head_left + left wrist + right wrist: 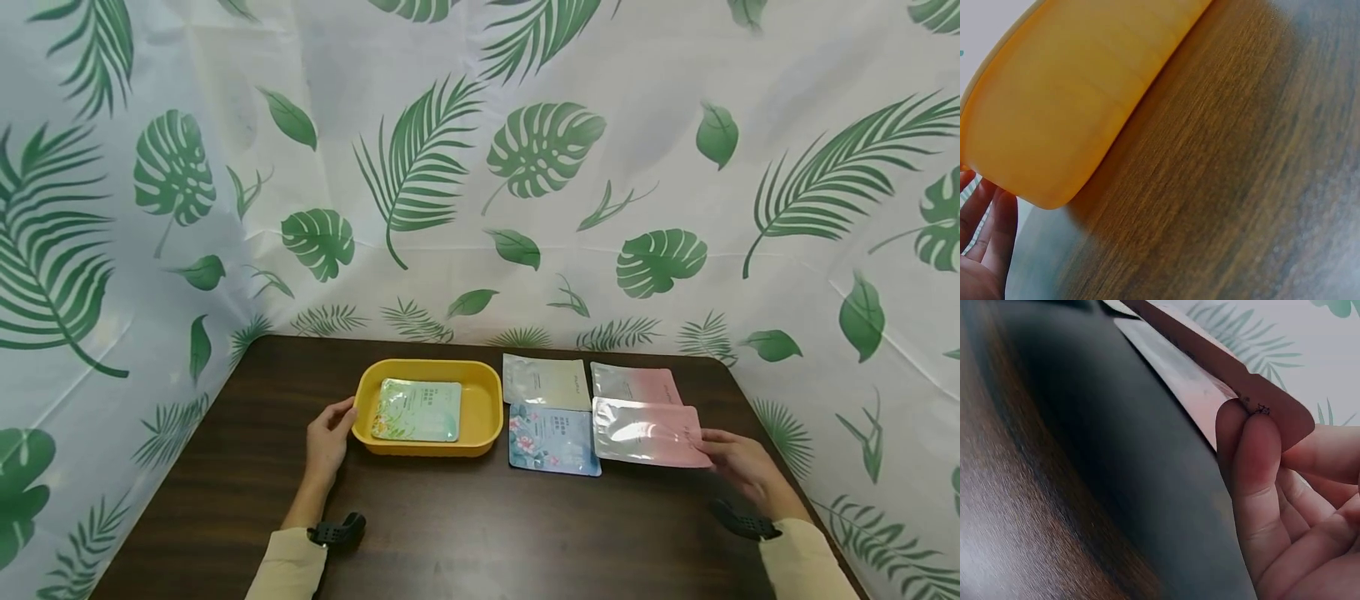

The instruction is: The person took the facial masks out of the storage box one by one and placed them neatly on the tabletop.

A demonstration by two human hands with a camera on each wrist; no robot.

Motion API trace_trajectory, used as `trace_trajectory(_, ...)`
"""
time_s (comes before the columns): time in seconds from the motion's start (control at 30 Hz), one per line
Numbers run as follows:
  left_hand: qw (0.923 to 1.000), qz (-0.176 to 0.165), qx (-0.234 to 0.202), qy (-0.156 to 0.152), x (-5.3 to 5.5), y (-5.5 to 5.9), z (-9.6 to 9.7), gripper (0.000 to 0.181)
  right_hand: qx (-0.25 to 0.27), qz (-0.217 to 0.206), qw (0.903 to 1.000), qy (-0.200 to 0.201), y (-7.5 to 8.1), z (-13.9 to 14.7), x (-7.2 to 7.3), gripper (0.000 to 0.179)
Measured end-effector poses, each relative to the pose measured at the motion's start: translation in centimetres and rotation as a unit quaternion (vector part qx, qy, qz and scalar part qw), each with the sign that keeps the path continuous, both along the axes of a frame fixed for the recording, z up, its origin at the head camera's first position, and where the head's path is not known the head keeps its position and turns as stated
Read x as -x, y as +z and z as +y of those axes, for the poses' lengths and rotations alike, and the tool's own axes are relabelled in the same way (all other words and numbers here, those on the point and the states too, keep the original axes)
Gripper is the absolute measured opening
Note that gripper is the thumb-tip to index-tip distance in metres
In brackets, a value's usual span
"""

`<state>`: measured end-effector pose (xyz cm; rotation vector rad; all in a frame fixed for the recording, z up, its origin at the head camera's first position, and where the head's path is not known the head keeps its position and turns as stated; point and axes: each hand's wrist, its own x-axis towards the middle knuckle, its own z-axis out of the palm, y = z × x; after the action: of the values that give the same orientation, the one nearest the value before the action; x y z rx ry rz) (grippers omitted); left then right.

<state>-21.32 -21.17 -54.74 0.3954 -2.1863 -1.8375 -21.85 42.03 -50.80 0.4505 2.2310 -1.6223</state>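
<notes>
My right hand (742,468) pinches the right end of a pink face mask packet (647,432) between thumb and fingers. In the right wrist view this packet (1297,419) is edge-on and tilted, raised off the table at the held end. Behind it lies a second pink packet (637,383), partly covered in the head view. My left hand (327,437) touches the left end of a yellow tray (480,425); in the left wrist view its fairly straight fingers (1004,219) lie against the outer wall. Inside the tray a green packet (417,411) lies flat.
Between the tray and the pink packets lie a cream packet (546,382) at the back and a blue floral packet (553,440) in front. All are on a dark wooden table (480,533). A leaf-patterned white curtain (450,292) stands behind the table and at its sides.
</notes>
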Motion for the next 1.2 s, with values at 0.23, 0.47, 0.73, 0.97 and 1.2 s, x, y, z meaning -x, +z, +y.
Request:
trace_trajectory(0.23, 1.0, 0.003, -0.005, 0.0, 0.0, 0.1, 0.2, 0.035, 0.001, -0.001, 1.0, 0.001, -0.5, 0.7, 0.2, 0.059)
trace_trajectory(0.47, 1.0, 0.005, -0.008, -0.002, 0.0, 0.0, 0.2, 0.036, -0.064, 0.004, 0.9979, -0.007, -1.2, 0.7, 0.2, 0.063)
trace_trajectory(0.73, 0.9998, -0.007, -0.012, -0.011, -0.1, 0.0, 0.1, 0.035, -0.137, 0.037, 0.9885, -0.052, -1.8, 0.0, 0.6, 0.052)
trace_trajectory(0.97, 0.9998, -0.015, -0.01, -0.012, 0.1, 0.3, 0.0, 0.035, -0.168, 0.054, 0.9826, -0.058, -1.8, -0.7, 0.8, 0.04)
trace_trajectory(1.2, 0.9998, -0.015, -0.008, -0.007, -0.1, 0.1, 0.0, 0.036, -0.163, 0.048, 0.9839, -0.056, -1.4, -0.8, 0.8, 0.035)
